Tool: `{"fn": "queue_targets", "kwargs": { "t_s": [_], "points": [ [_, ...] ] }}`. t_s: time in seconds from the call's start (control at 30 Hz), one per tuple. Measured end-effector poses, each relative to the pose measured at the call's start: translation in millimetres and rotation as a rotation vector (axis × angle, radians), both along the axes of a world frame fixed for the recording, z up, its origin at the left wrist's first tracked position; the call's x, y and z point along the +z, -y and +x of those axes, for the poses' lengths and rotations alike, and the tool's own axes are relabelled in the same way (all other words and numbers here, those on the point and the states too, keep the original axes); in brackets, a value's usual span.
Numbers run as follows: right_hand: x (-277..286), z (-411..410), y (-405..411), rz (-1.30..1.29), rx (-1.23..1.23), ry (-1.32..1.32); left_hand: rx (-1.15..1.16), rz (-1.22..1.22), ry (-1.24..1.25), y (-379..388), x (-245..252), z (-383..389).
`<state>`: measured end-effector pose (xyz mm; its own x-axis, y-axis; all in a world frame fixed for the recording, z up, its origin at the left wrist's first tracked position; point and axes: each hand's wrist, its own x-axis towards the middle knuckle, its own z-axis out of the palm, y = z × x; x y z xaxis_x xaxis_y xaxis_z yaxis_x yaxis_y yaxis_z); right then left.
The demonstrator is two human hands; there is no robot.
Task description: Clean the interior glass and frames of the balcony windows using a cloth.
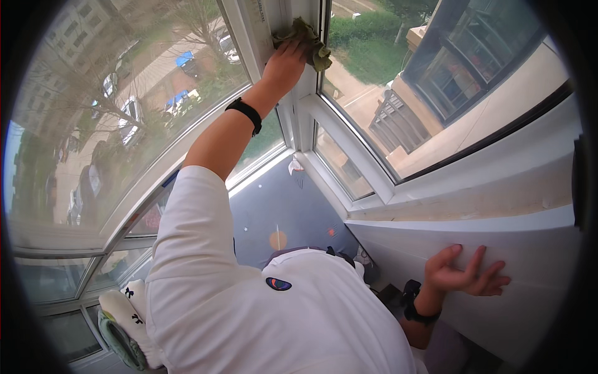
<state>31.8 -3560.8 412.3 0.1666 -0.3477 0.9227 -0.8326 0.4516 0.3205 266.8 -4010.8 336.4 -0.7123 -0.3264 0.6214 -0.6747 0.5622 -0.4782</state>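
Observation:
My left hand is raised and presses a crumpled olive-green cloth against the white window corner post. The cloth bunches out past the fingertips, reaching the edge of the right-hand pane. On the right, my right hand is held with its fingers apart and nothing in it. Just beside it is a white panel below the sill; I cannot tell whether the hand touches it. Each wrist wears a black band.
A large glass pane fills the left, another window the right. Below lies a blue-grey patterned surface, with a small white item in its corner. White plush items and a green one sit at lower left.

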Motion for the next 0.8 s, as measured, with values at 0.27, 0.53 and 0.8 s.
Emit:
{"fn": "queue_targets", "kwargs": {
  "t_s": [0.27,0.53,0.8],
  "points": [
    [-1,3,5,-0.025,0.038,-0.002,0.185,0.779,-0.035,-63,-125,8],
    [2,10,1,-0.041,0.133,0.133,0.175,1.504,-0.642,-277,-231,102],
    [-55,178,107,0.811,1.398,0.644,-0.013,1.513,-1.02,-349,-91,159]
  ]
}}
